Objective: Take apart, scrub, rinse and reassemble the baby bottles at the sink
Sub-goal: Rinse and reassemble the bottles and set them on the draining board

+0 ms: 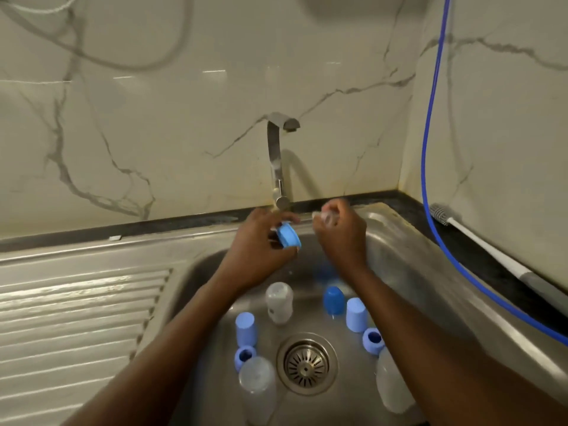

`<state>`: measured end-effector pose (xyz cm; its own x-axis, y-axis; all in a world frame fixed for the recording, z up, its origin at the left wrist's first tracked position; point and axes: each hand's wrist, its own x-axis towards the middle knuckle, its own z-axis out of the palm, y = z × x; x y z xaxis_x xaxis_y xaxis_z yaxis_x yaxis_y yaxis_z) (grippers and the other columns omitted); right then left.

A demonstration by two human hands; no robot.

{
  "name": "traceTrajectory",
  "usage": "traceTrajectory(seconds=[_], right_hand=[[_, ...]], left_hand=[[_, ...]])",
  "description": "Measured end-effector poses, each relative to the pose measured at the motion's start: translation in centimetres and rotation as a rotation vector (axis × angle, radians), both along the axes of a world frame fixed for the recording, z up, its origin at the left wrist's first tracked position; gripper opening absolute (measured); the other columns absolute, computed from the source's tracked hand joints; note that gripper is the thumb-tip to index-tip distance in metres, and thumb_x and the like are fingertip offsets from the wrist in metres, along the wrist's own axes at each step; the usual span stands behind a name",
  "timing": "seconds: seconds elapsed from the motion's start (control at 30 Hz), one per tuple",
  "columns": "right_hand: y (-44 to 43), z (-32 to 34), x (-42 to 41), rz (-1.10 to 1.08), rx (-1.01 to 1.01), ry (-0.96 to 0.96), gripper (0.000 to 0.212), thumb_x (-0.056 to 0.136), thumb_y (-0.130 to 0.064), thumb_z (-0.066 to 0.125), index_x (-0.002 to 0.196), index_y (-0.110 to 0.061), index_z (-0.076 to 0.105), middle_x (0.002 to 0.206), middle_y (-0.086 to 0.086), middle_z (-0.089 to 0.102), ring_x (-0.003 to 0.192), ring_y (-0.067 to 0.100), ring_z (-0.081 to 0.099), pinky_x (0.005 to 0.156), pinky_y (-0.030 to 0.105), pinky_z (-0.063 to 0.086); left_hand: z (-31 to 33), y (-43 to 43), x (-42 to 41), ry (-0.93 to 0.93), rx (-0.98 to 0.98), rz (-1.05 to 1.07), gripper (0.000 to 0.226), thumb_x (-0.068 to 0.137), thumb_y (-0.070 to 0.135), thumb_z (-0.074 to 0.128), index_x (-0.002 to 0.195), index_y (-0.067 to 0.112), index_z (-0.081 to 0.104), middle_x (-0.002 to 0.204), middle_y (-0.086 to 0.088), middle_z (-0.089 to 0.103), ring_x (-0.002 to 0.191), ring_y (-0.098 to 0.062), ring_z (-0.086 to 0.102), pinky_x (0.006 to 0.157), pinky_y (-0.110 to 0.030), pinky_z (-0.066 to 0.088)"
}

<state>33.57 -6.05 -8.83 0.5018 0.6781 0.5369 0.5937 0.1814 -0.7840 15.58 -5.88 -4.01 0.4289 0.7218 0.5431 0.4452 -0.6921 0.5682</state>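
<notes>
Standing at a steel sink [396, 238], a person held bottle parts above the basin, close under the tap [278, 161]. The left hand [258, 250] had its fingers curled round a light-blue screw ring [288, 238], tilted on edge. The right hand [341, 238] pinched a small clear teat [327, 217], blurred, in curled fingers. On the basin floor around the drain [306, 362] lay three cloudy clear bottles [279, 305], three upturned blue caps [246, 329] and two blue collars [245, 358]. A bottle brush [479, 238] rested on the dark counter at the right.
</notes>
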Motion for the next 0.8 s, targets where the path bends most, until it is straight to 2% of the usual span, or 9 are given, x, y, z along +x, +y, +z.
traceTrajectory(seconds=[0.13,0.23,0.3,0.4,0.53,0.6,0.67,0.73,0.8], right_hand=[[-0.2,-1.6,0.2,0.132,-0.309,-0.083,0.012,0.079,-0.009,0.07,0.089,-0.007,0.064,0.084,0.009,0.066,0.081,0.025,0.061,0.069,0.03,0.042],[0.0,-2.1,0.6,0.089,-0.219,0.072,0.015,0.078,-0.01,0.073,0.087,-0.009,0.06,0.072,-0.003,0.057,0.069,0.015,0.054,0.063,0.026,0.042],[0.2,-1.6,0.6,0.139,-0.324,0.037,0.012,0.079,-0.011,0.07,0.085,-0.011,0.06,0.07,-0.005,0.055,0.072,0.017,0.056,0.061,0.024,0.044],[0.6,-1.5,0.4,0.065,-0.138,0.012,0.013,0.081,-0.014,0.07,0.084,-0.018,0.058,0.074,-0.006,0.058,0.068,0.011,0.055,0.054,0.007,0.038],[0.4,-1.5,0.2,0.114,-0.337,-0.098,0.012,0.083,-0.01,0.065,0.079,-0.02,0.06,0.082,0.003,0.065,0.081,0.022,0.062,0.067,0.023,0.047],[0.7,-0.4,0.5,0.028,-0.065,-0.027,0.015,0.081,-0.011,0.07,0.079,-0.018,0.056,0.079,0.001,0.06,0.072,0.014,0.055,0.06,0.012,0.038],[0.6,0.0,0.5,0.042,-0.069,0.004,0.016,0.083,-0.015,0.07,0.079,-0.017,0.055,0.078,0.001,0.058,0.069,0.014,0.052,0.057,0.009,0.034],[0.2,-1.7,0.5,0.139,-0.338,-0.012,0.014,0.085,-0.019,0.071,0.079,-0.019,0.058,0.076,0.0,0.061,0.075,0.017,0.058,0.058,0.016,0.039],[0.2,-2.4,0.4,0.208,-0.333,0.057,0.014,0.084,-0.02,0.073,0.082,-0.02,0.059,0.081,-0.002,0.063,0.078,0.015,0.06,0.062,0.017,0.043]], left_hand=[[-3.2,-0.8,-0.1,0.056,-0.056,0.046,0.043,0.073,0.015,0.081,0.112,0.025,0.069,0.102,0.01,0.055,0.094,-0.007,0.062,0.081,-0.01,0.05],[-4.5,-0.3,-0.5,0.064,-0.092,0.108,0.044,0.075,0.016,0.081,0.116,0.024,0.067,0.106,0.007,0.054,0.088,0.0,0.058,0.075,0.001,0.043],[-4.6,0.1,-0.6,0.033,-0.112,0.128,0.048,0.077,0.017,0.079,0.121,0.026,0.063,0.111,0.008,0.054,0.088,0.006,0.056,0.073,0.002,0.043],[-5.0,0.1,-0.5,0.08,-0.162,0.094,0.054,0.078,0.02,0.079,0.126,0.028,0.056,0.11,0.015,0.056,0.086,0.012,0.056,0.068,0.0,0.044],[-5.1,0.1,-1.1,0.039,-0.18,0.116,0.042,0.078,0.021,0.077,0.116,0.03,0.06,0.108,0.014,0.06,0.086,0.003,0.06,0.067,-0.003,0.044],[-5.0,0.2,-1.4,0.03,-0.201,0.119,0.04,0.079,0.02,0.078,0.115,0.028,0.062,0.104,0.016,0.059,0.086,0.001,0.061,0.069,-0.003,0.045],[-5.3,0.3,-1.5,-0.103,-0.331,0.098,0.037,0.082,0.015,0.076,0.116,0.023,0.064,0.107,0.008,0.062,0.091,-0.008,0.066,0.077,-0.013,0.053],[-4.9,0.0,-1.3,-0.355,-0.556,0.025,0.035,0.087,0.008,0.07,0.12,0.016,0.063,0.113,-0.009,0.065,0.097,-0.022,0.069,0.085,-0.032,0.059],[-4.7,0.0,-1.5,-0.501,-0.665,-0.017,0.033,0.091,0.006,0.064,0.124,0.012,0.061,0.115,-0.015,0.067,0.1,-0.025,0.07,0.084,-0.034,0.059]])
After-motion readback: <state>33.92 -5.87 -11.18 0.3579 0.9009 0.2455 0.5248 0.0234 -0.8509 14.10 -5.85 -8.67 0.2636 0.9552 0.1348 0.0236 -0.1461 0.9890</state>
